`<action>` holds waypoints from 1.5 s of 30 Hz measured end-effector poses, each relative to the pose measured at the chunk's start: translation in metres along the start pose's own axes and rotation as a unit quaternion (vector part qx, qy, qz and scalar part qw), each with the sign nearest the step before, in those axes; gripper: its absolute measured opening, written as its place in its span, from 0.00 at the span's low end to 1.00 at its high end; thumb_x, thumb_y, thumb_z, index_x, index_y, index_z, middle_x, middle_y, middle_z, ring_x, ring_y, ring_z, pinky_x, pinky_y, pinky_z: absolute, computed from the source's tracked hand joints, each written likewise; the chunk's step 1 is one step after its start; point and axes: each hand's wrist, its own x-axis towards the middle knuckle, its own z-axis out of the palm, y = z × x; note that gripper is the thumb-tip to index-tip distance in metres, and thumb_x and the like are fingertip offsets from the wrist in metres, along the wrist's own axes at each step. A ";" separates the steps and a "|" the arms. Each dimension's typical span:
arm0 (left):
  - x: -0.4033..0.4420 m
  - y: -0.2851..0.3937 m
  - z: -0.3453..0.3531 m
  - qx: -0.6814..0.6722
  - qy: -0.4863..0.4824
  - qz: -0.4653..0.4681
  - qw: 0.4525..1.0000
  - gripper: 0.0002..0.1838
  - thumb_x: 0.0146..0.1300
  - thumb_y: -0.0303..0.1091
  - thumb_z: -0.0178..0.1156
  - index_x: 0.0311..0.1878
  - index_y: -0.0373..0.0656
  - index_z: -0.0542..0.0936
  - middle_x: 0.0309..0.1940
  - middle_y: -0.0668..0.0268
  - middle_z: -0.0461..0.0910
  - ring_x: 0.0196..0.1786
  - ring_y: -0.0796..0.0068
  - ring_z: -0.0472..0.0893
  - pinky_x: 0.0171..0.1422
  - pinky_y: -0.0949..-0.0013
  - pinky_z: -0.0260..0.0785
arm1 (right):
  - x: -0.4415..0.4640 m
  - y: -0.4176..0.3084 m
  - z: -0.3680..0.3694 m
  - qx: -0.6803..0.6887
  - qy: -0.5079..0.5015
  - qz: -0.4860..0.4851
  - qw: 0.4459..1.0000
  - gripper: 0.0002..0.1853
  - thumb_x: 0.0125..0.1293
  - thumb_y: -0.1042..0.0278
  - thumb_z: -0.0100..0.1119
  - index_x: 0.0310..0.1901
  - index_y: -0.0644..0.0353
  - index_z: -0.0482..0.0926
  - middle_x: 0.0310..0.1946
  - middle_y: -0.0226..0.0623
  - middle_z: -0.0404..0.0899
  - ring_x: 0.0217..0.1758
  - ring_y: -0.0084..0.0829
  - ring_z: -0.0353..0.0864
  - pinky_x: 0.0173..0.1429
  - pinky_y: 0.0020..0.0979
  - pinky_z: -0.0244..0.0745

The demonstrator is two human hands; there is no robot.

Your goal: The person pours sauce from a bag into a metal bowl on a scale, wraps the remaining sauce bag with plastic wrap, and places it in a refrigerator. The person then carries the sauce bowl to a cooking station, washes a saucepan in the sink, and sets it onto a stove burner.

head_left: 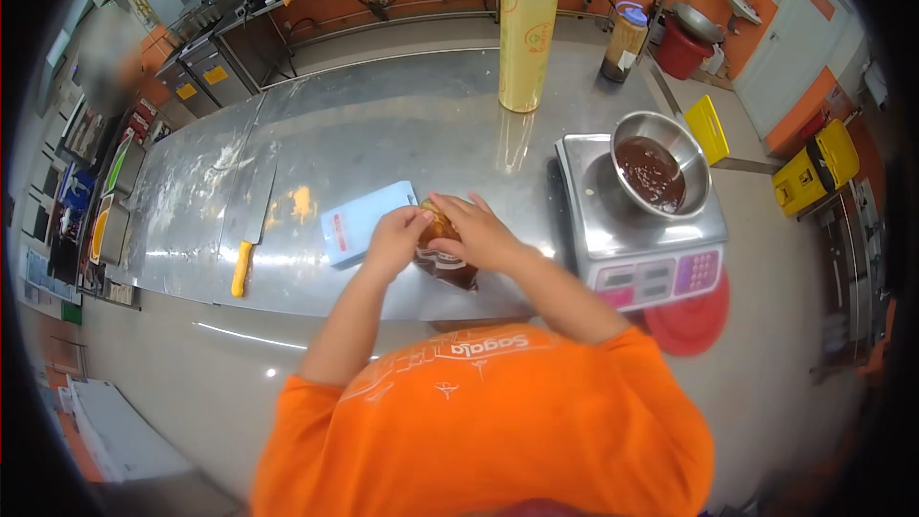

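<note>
A small clear plastic bag (450, 270) with dark brown contents stands near the front edge of the steel table. My left hand (398, 236) is closed on the bag's upper part, thumb and fingertips pinching it. From the other side my right hand (479, 234) curves round the bag's top, its thumb across the front and its fingers behind. Both palms hide much of the bag's upper end. A light blue box (362, 220) with red print lies just left of my left hand, partly under my wrist.
On the right, a scale (632, 239) carries a steel bowl (696, 139) of brown liquid. A tall cling film roll (526, 48) and a blue-lidded container (624, 43) stand at the back. To the left lies a yellow-handled knife (243, 268), beside white powder smears.
</note>
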 end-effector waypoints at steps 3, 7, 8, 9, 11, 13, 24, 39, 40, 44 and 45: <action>-0.008 -0.001 0.006 -0.119 -0.026 -0.034 0.992 0.13 0.63 0.36 0.50 0.36 0.35 0.77 0.27 0.66 0.78 0.33 0.80 0.75 0.38 0.76 0.65 | 0.003 -0.005 -0.009 0.098 -0.102 0.039 0.989 0.29 0.55 0.58 0.59 0.57 0.61 0.65 0.49 0.47 0.73 0.51 0.42 0.72 0.58 0.37 0.62; -0.031 0.010 0.007 0.149 0.061 0.116 0.980 0.13 0.58 0.39 0.56 0.43 0.43 0.77 0.36 0.61 0.78 0.40 0.65 0.77 0.46 0.66 0.66 | 0.002 -0.003 -0.007 0.201 -0.145 0.124 0.961 0.22 0.56 0.62 0.58 0.51 0.59 0.69 0.42 0.47 0.77 0.42 0.45 0.77 0.45 0.34 0.70; -0.038 0.015 0.005 0.287 0.161 0.199 0.923 0.17 0.55 0.40 0.58 0.47 0.45 0.74 0.43 0.61 0.76 0.46 0.64 0.75 0.51 0.61 0.62 | 0.002 -0.004 -0.009 0.219 -0.132 0.110 0.961 0.23 0.55 0.64 0.59 0.52 0.59 0.66 0.41 0.47 0.77 0.41 0.43 0.78 0.44 0.33 0.70; -0.040 0.018 0.002 0.412 0.262 0.277 0.827 0.22 0.53 0.40 0.60 0.52 0.48 0.72 0.50 0.62 0.73 0.53 0.64 0.72 0.57 0.56 0.59 | 0.004 -0.005 -0.010 0.237 -0.120 0.092 0.960 0.25 0.55 0.65 0.60 0.53 0.60 0.64 0.39 0.47 0.77 0.39 0.41 0.78 0.43 0.32 0.71; -0.041 0.019 -0.006 0.455 0.128 0.305 0.827 0.27 0.51 0.41 0.62 0.55 0.47 0.69 0.54 0.62 0.69 0.56 0.64 0.69 0.59 0.53 0.55 | 0.012 -0.005 -0.010 0.294 -0.134 0.111 0.940 0.28 0.53 0.67 0.62 0.54 0.61 0.61 0.38 0.47 0.77 0.38 0.37 0.78 0.43 0.30 0.71; -0.043 0.015 -0.008 0.490 0.004 0.316 0.813 0.33 0.49 0.42 0.64 0.58 0.47 0.65 0.57 0.62 0.65 0.59 0.64 0.66 0.62 0.50 0.52 | 0.013 -0.001 -0.008 0.348 -0.163 0.123 0.915 0.30 0.52 0.69 0.63 0.55 0.61 0.59 0.37 0.46 0.77 0.38 0.34 0.78 0.43 0.29 0.71; -0.041 -0.005 -0.008 0.247 -0.095 0.079 0.961 0.20 0.51 0.44 0.63 0.42 0.40 0.77 0.25 0.58 0.78 0.29 0.63 0.78 0.36 0.67 0.68 | 0.055 0.001 -0.035 0.206 -0.364 0.179 0.890 0.37 0.49 0.55 0.66 0.60 0.57 0.62 0.46 0.46 0.72 0.51 0.38 0.72 0.52 0.34 0.68; -0.111 -0.078 -0.081 -0.066 0.173 -0.165 0.969 0.17 0.53 0.43 0.64 0.34 0.36 0.79 0.23 0.68 0.77 0.26 0.82 0.72 0.30 0.75 0.65 | 0.195 0.067 -0.154 -0.532 0.173 0.043 0.828 0.21 0.52 0.44 0.58 0.26 0.57 0.77 0.23 0.38 0.78 0.30 0.37 0.78 0.46 0.39 0.63; -0.111 -0.083 -0.089 -0.111 0.189 -0.153 0.964 0.16 0.53 0.41 0.63 0.35 0.35 0.79 0.24 0.68 0.77 0.27 0.83 0.72 0.30 0.76 0.65 | 0.182 0.047 -0.148 -0.529 0.207 0.020 0.823 0.21 0.51 0.44 0.59 0.23 0.57 0.76 0.20 0.39 0.77 0.27 0.37 0.77 0.43 0.38 0.63; -0.107 -0.086 -0.114 -0.122 0.231 -0.102 0.960 0.15 0.55 0.36 0.62 0.40 0.33 0.78 0.28 0.67 0.78 0.29 0.84 0.73 0.33 0.79 0.65 | 0.090 -0.006 -0.127 -0.435 0.292 0.062 0.850 0.20 0.50 0.50 0.63 0.21 0.61 0.74 0.17 0.40 0.75 0.23 0.38 0.74 0.34 0.34 0.64; -0.105 -0.090 -0.118 -0.116 0.236 -0.095 0.960 0.15 0.55 0.35 0.62 0.40 0.33 0.78 0.29 0.67 0.78 0.30 0.84 0.73 0.34 0.79 0.65 | 0.065 -0.018 -0.117 -0.288 0.329 0.105 0.893 0.18 0.52 0.53 0.63 0.22 0.63 0.74 0.17 0.40 0.75 0.22 0.34 0.74 0.33 0.33 0.65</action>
